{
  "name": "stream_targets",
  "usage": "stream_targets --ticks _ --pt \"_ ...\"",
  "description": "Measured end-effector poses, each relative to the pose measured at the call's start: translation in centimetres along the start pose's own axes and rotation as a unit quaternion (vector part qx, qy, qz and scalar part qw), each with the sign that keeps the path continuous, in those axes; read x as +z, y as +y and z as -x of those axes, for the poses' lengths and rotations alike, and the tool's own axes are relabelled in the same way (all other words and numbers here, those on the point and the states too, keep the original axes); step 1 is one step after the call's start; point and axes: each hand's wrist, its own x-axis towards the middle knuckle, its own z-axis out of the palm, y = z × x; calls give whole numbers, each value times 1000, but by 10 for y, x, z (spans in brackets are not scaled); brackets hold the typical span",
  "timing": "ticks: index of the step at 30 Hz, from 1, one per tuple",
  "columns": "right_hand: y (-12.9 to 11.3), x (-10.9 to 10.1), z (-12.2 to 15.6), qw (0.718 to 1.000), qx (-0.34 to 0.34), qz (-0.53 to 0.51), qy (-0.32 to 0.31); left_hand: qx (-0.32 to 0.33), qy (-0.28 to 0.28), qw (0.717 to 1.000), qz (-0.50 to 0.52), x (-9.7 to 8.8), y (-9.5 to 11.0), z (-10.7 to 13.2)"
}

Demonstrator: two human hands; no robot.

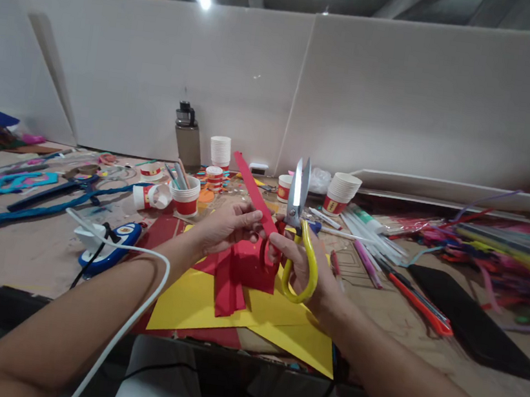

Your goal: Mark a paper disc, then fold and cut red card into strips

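My left hand (233,227) pinches a long strip of red paper (252,184) that slants up and to the left. Close to the strip's lower end, my right hand (303,262) is wrapped round scissors (304,275) with yellow handles. Their blades point upward, slightly apart, with nothing between them. The right fingertips touch or nearly touch the strip; exactly which I cannot tell. Beneath both hands, red paper pieces (227,294) lie over yellow sheets (182,308), partly hidden by the hands.
On the left are a paper cup of pens (184,198), a blue power strip (114,247) and blue-handled tools. A white cable crosses my left forearm. Stacked cups (341,192), a red utility knife (420,303), a black slab (473,320) and coloured strips lie right. A bottle (187,143) stands behind.
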Motion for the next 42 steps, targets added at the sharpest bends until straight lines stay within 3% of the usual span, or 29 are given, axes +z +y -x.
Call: stream_targets --ticks 5,23,32,42 --pt "-1 0 1 993 56 -76 -65 10 -33 999 37 -1 -3 1" --pt "12 -6 -4 977 110 -149 -108 42 4 998 50 5 -5 1" --pt "-2 -5 2 996 34 -87 -1 59 57 996 20 1 -4 -2" --pt "11 -6 -3 993 1 -114 -42 86 55 987 -124 0 -4 -3"
